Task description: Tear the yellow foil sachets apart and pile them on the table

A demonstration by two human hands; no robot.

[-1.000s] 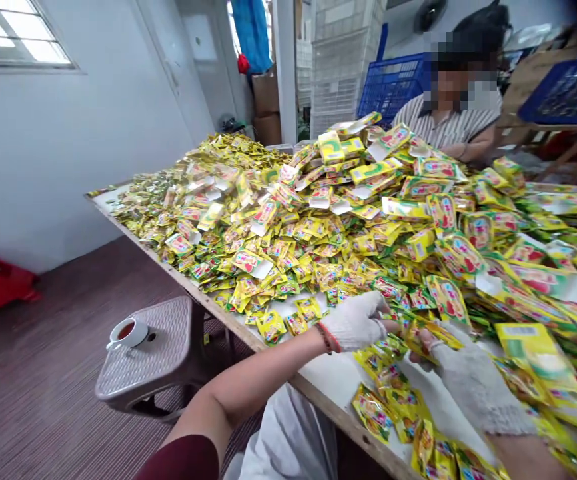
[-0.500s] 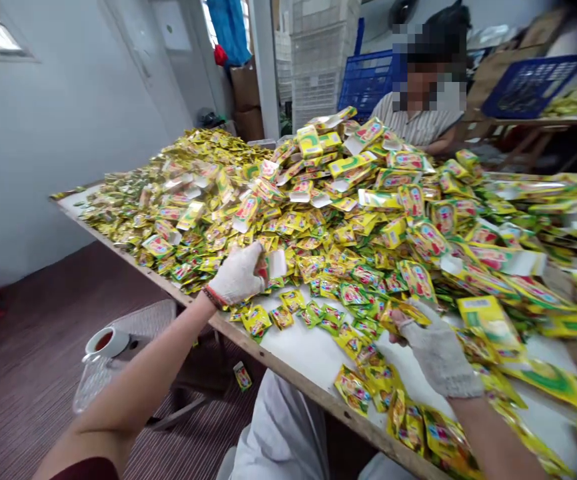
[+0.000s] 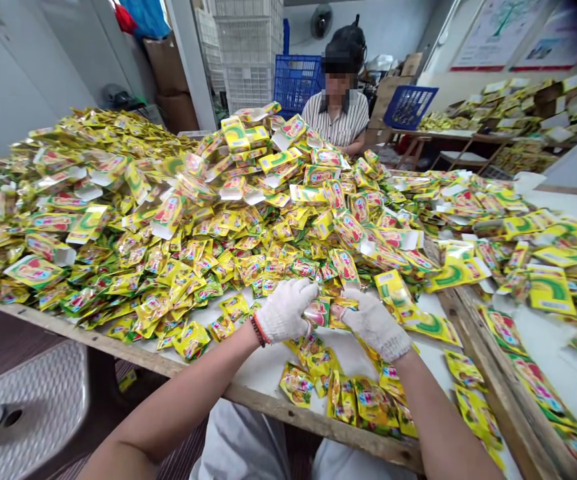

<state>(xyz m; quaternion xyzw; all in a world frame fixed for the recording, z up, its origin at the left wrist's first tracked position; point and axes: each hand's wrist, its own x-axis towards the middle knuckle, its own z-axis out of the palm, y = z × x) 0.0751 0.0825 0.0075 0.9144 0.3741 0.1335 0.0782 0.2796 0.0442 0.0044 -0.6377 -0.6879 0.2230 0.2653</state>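
My left hand (image 3: 287, 311), in a white knit glove, is closed round a small printed carton (image 3: 317, 311) just above the white tabletop. Close against the carton's right end, my gloved right hand (image 3: 376, 325) pinches a small yellow packet (image 3: 341, 312). Whether the packet's tip is inside the carton, I cannot tell. Behind both hands rises a heap of small yellow and green packets (image 3: 218, 257), with yellow cartons (image 3: 236, 135) lying on top. More packets (image 3: 368, 400) lie loosely in a row below my hands, along the table's near edge.
A wooden strip (image 3: 498, 380) divides the tabletop on my right, with flat cartons (image 3: 551, 289) beyond it. Across the heap sits a person in a striped shirt (image 3: 338, 113). White crates (image 3: 246, 53) and a blue basket (image 3: 298, 80) stand behind. A stool (image 3: 43, 387) is at lower left.
My view has swung right. My left hand has brought the carton rightward over the bare tabletop, and my right hand has come in with a packet, so the hands now meet.
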